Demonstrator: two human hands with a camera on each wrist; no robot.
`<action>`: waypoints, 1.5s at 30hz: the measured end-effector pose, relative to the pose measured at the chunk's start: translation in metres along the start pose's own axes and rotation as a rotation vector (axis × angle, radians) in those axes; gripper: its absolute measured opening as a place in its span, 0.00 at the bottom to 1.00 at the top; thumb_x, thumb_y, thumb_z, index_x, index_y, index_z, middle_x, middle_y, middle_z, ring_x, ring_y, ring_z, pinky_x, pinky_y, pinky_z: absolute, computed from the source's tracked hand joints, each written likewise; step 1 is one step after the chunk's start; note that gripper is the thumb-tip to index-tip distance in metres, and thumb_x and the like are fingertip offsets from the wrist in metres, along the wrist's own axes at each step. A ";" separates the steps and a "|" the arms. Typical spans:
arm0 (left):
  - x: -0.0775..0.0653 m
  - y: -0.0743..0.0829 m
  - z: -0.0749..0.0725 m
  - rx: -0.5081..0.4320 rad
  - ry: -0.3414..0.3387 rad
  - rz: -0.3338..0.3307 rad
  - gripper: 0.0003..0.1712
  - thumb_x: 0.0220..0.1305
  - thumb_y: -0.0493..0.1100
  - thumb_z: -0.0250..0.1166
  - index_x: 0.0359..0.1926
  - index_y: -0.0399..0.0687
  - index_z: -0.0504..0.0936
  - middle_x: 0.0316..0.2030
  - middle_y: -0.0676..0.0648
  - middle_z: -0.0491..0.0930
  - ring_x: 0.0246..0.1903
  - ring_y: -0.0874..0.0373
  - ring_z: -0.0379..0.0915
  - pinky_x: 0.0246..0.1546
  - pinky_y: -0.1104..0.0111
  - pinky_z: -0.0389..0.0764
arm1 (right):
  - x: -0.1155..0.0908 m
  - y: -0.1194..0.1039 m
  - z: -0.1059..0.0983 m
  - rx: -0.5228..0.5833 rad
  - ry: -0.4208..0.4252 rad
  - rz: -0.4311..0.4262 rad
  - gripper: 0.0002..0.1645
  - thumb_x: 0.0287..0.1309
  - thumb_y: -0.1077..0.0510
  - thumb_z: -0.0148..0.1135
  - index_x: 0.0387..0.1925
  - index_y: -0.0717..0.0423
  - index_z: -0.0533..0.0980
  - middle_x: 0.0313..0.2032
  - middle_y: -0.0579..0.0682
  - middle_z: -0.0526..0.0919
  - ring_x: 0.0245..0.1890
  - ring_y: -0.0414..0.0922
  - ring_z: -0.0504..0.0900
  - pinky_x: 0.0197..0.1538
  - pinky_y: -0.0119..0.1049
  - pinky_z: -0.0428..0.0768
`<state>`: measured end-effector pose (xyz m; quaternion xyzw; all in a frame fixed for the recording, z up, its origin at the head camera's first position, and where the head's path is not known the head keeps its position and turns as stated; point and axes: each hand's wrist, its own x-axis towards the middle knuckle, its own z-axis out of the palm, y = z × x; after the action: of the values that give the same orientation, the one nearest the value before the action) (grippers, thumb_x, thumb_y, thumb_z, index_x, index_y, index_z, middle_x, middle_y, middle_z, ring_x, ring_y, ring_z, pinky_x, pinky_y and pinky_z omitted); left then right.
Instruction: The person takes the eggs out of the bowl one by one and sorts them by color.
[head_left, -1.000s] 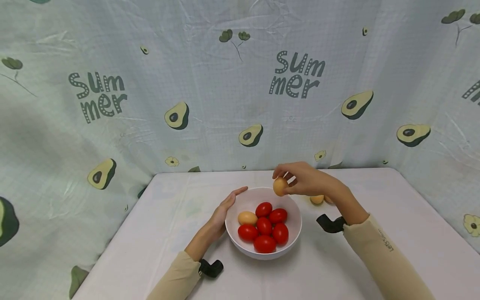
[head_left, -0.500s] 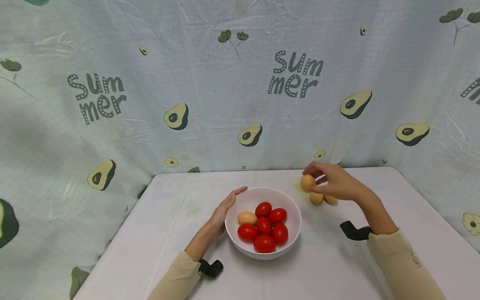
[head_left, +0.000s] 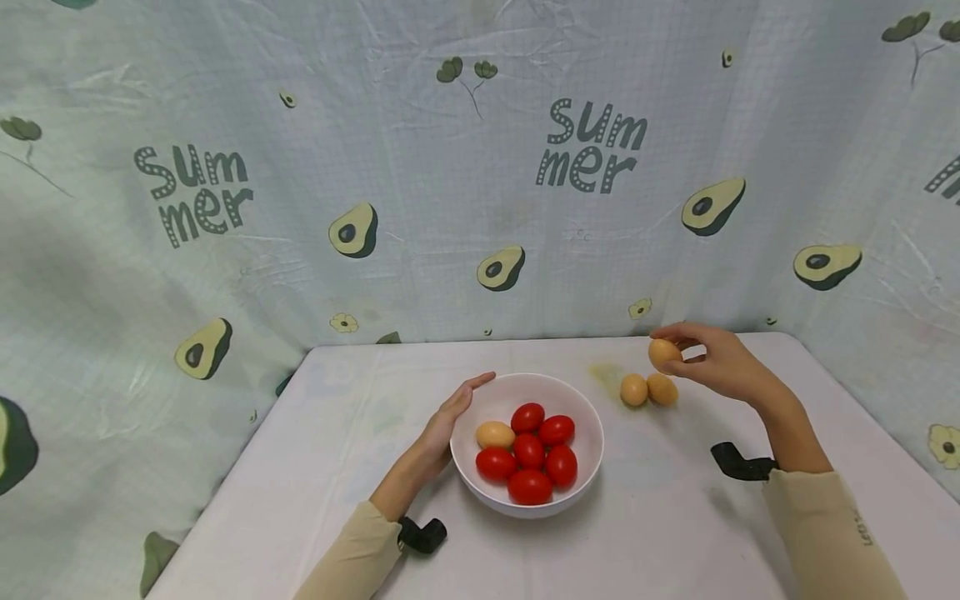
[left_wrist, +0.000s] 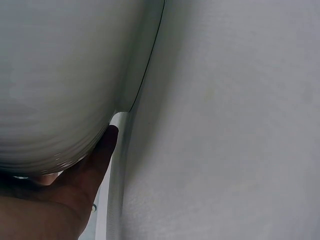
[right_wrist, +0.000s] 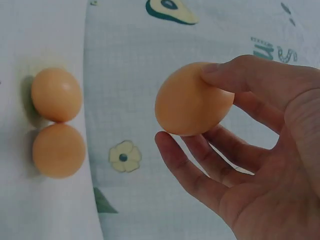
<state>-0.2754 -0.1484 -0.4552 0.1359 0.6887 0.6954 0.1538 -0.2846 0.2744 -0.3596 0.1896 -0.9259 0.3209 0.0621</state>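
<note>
My right hand [head_left: 716, 360] pinches a brown egg [right_wrist: 192, 100] between thumb and fingertips, raised above the back right of the table. Two more brown eggs [right_wrist: 57, 95] lie side by side just below it, in the head view left of the hand. In the middle stands a white bowl [head_left: 588, 475]. Inside are several glossy red ovals [head_left: 529, 487] that look like tomatoes, plus one paler egg [head_left: 495, 435] at the left. My left hand [head_left: 441, 429] rests along the bowl's left side with fingers extended; its wrist view shows it against the outer wall.
A white-covered table [head_left: 337, 433] bears all of this. Behind it hangs a pale curtain [head_left: 420, 167] printed with avocados and lettering. Near the two eggs, a yellowish stain [head_left: 606, 377] marks the cover. Each wrist wears a black mount [head_left: 742, 462].
My right hand has carried the egg from over the bowl's back right rim to the right, past the two lying eggs. My left hand and the bowl have stayed in place.
</note>
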 end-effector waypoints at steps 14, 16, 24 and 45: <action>0.001 0.004 0.000 -0.013 -0.005 -0.011 0.31 0.83 0.59 0.36 0.79 0.59 0.62 0.80 0.48 0.58 0.78 0.46 0.56 0.82 0.51 0.52 | -0.004 0.054 -0.001 0.042 -0.073 0.139 0.31 0.75 0.48 0.59 0.71 0.55 0.64 0.59 0.69 0.78 0.51 0.59 0.84 0.50 0.49 0.84; 0.001 0.005 0.000 -0.012 -0.008 -0.012 0.31 0.83 0.59 0.36 0.79 0.59 0.62 0.80 0.49 0.58 0.78 0.47 0.56 0.82 0.51 0.52 | -0.004 0.058 0.000 0.059 -0.083 0.152 0.28 0.76 0.48 0.58 0.69 0.56 0.67 0.59 0.68 0.78 0.47 0.53 0.86 0.47 0.42 0.84; 0.002 0.004 -0.001 -0.014 -0.010 0.003 0.31 0.83 0.57 0.36 0.80 0.58 0.61 0.81 0.48 0.56 0.79 0.45 0.55 0.81 0.50 0.53 | -0.002 0.074 0.012 0.044 -0.103 0.171 0.27 0.67 0.59 0.63 0.64 0.63 0.72 0.58 0.71 0.76 0.51 0.61 0.82 0.45 0.43 0.84; 0.001 0.004 0.001 -0.050 -0.035 -0.018 0.31 0.84 0.55 0.35 0.80 0.57 0.59 0.81 0.48 0.54 0.79 0.45 0.54 0.82 0.51 0.51 | -0.003 0.089 0.022 -0.042 -0.176 0.251 0.36 0.56 0.54 0.72 0.63 0.66 0.73 0.55 0.74 0.79 0.52 0.65 0.80 0.48 0.53 0.84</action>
<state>-0.2762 -0.1472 -0.4512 0.1383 0.6694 0.7086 0.1755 -0.3171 0.3259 -0.4288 0.0987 -0.9506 0.2888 -0.0561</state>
